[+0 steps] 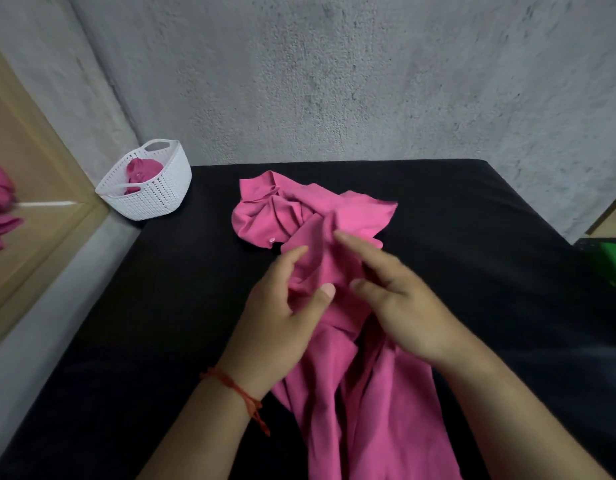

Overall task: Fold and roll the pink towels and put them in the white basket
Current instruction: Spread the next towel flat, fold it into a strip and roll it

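Note:
A long pink towel (pixel 368 410) runs from the middle of the black table (pixel 143 341) down to the near edge. Its far end bunches into a crumpled pink heap (pixel 265 213); I cannot tell whether the heap is a separate towel. My left hand (pixel 282 313), with a red thread at the wrist, holds a fold of the towel between thumb and curled fingers. My right hand (pixel 400 303) hovers just right of it over the towel, blurred, fingers straight. The white basket (pixel 161 199) stands at the table's far left corner with a pink towel (pixel 140 169) inside.
A grey rough wall (pixel 334 81) closes off the far side of the table. A wood-framed mirror (pixel 29 202) leans at the left and reflects pink cloth. A green object (pixel 611 261) sits at the right edge.

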`<action>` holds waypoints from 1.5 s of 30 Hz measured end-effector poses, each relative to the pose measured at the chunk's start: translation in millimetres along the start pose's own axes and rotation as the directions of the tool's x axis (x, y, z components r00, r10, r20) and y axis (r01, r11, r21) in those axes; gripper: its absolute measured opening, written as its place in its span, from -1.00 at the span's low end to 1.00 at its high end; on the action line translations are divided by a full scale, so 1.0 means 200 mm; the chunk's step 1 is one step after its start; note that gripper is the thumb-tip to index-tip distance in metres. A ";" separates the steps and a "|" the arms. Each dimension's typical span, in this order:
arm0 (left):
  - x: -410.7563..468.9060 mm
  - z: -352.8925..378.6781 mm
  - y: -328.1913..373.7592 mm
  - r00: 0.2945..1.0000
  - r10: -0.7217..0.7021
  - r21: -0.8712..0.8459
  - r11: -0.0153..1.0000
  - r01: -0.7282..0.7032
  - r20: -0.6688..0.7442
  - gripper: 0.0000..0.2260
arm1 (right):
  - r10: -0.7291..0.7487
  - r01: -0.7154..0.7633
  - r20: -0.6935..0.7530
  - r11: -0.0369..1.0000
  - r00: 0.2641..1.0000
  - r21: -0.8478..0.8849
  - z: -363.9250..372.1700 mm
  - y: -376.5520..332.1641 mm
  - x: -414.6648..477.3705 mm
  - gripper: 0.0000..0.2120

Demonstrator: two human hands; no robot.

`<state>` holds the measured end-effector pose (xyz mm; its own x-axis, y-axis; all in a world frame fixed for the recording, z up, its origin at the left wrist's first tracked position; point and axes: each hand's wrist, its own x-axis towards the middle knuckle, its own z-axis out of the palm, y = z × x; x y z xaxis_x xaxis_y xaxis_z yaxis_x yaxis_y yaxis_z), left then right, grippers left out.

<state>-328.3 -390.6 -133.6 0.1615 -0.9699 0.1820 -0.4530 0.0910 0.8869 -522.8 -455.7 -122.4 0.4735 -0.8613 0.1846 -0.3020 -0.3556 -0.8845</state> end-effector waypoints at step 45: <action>-0.30 -0.17 0.06 0.907 -0.405 0.631 0.675 0.383 -0.118 -0.55 | 0.442 -0.472 -0.262 0.474 0.858 -0.743 -0.05 -0.21 -0.42 -0.53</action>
<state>-313.5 -324.2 -118.5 0.4334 -0.8897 -0.1437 -0.7967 -0.4527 0.4005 -557.6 -372.1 -97.1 0.0554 -0.9912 -0.1204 -0.9816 -0.0320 -0.1882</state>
